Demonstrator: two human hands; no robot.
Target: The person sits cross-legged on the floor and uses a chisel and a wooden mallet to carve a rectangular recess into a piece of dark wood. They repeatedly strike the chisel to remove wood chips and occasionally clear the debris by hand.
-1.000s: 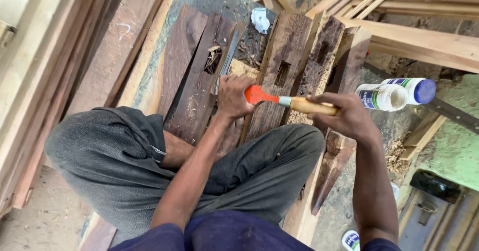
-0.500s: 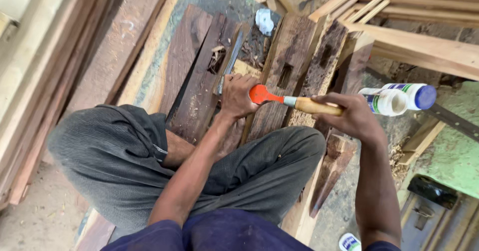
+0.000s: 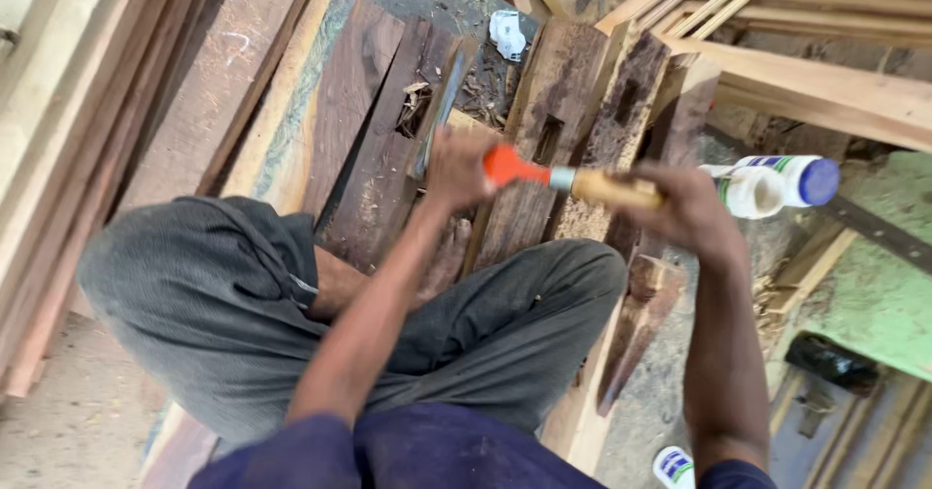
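My right hand (image 3: 691, 215) grips the pale wooden handle of a paintbrush (image 3: 592, 186) with orange bristles, held level above my lap. My left hand (image 3: 454, 168) is curled around the bristle tip, its fingers closed on it. Beneath both hands lie dark, weathered wooden boards (image 3: 544, 110) with rectangular slots cut in them. A white bottle with a blue cap (image 3: 782, 182) lies on its side just right of my right hand. I sit cross-legged in grey trousers.
Pale planks (image 3: 68, 130) are stacked along the left. A light wooden frame (image 3: 825, 86) runs across the upper right above a green surface (image 3: 879, 300). A metal tool (image 3: 442, 110) lies on the dark boards. A second small bottle (image 3: 673, 467) sits at the bottom edge.
Both hands and the brush have risen slightly in the view. The grip on the brush is the same, and the bottle has not moved.
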